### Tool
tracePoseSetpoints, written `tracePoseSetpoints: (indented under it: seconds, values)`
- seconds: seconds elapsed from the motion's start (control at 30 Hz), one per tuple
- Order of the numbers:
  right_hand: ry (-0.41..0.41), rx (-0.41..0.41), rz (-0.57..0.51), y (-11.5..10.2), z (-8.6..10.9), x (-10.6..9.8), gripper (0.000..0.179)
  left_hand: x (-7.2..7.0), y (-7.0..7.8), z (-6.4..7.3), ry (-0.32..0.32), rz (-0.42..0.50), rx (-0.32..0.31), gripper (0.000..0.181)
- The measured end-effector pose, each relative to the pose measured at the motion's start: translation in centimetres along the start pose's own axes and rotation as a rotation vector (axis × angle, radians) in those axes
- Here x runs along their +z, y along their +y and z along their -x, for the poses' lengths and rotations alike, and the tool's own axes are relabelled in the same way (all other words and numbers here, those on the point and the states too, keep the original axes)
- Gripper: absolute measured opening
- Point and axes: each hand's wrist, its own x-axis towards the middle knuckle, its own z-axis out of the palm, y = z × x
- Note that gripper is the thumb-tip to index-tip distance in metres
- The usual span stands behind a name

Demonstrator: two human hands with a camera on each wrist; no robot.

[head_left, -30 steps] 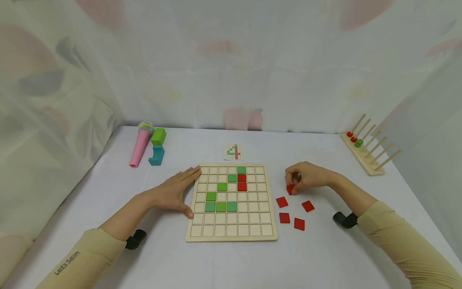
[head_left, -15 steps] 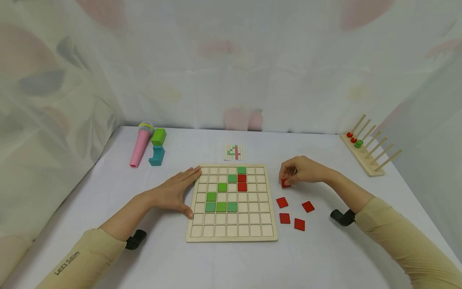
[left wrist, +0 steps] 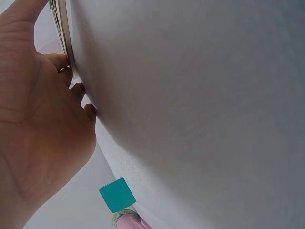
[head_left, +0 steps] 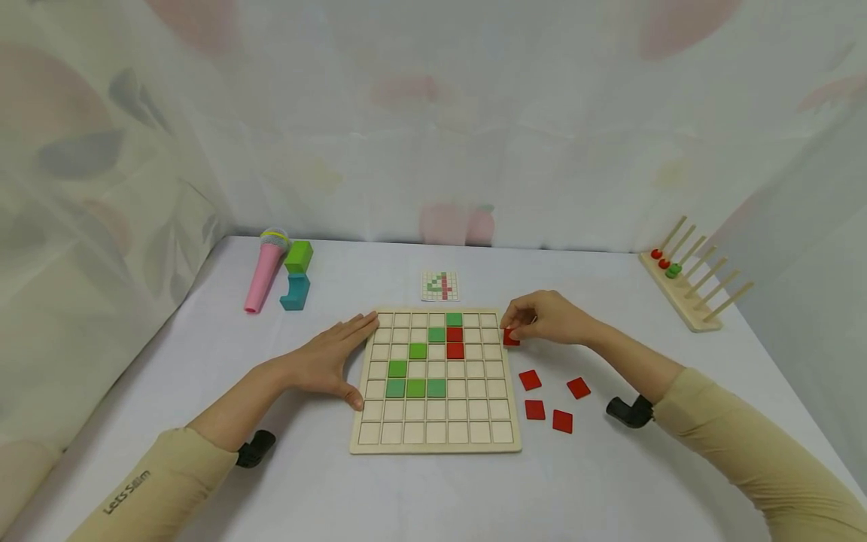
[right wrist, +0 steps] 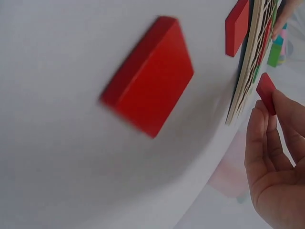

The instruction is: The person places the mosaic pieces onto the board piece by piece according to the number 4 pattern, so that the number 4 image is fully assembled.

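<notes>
A wooden grid board point(head_left: 433, 431) lies in the middle of the table, with green tiles point(head_left: 415, 388) in a slanting line and a row, and two red tiles point(head_left: 454, 342) stacked in one column. My left hand point(head_left: 314, 363) rests along the board's left edge, fingers straight and thumb spread. At the upper right edge of the board, my right hand point(head_left: 552, 318) pinches a red square tile point(head_left: 511, 338) between thumb and fingers. In the right wrist view, that pinched tile point(right wrist: 266, 93) is held up off the table.
Several loose red tiles point(head_left: 534, 409) lie right of the board. A small pattern card point(head_left: 439, 286) sits behind it. Back left are a pink toy microphone point(head_left: 265, 271), a green block point(head_left: 298, 257) and a teal block point(head_left: 294, 292). A wooden peg rack point(head_left: 680, 291) stands at right.
My right hand has lifted the red tile from among the loose ones and carried it left to the board's right edge. The left hand has stayed in place.
</notes>
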Motion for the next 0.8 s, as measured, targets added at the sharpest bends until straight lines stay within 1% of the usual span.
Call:
tracePoseSetpoints:
  seconds: [0.17,0.3,0.4,0.57,0.8]
  values:
    - [0.006,-0.011,-0.015,-0.7,-0.4,0.6,0.016,0.0,0.1,0.0,0.0,-0.005,-0.001,0.141]
    - [0.012,-0.045,-0.027,-1.1,-0.7,1.2,0.017,0.0,0.1,0.0,0.001,-0.007,0.0,0.141]
    - [0.011,-0.049,-0.031,-1.5,-1.0,1.6,0.018,-0.1,0.2,0.0,0.001,-0.008,0.0,0.141]
    - [0.0,-0.007,-0.051,-2.6,-1.3,2.3,0.018,-0.1,0.2,0.0,0.001,-0.004,0.001,0.141]
    - [-0.022,0.007,-0.089,-3.6,-1.8,3.4,0.015,0.0,0.0,0.0,-0.001,-0.004,-0.003,0.141]
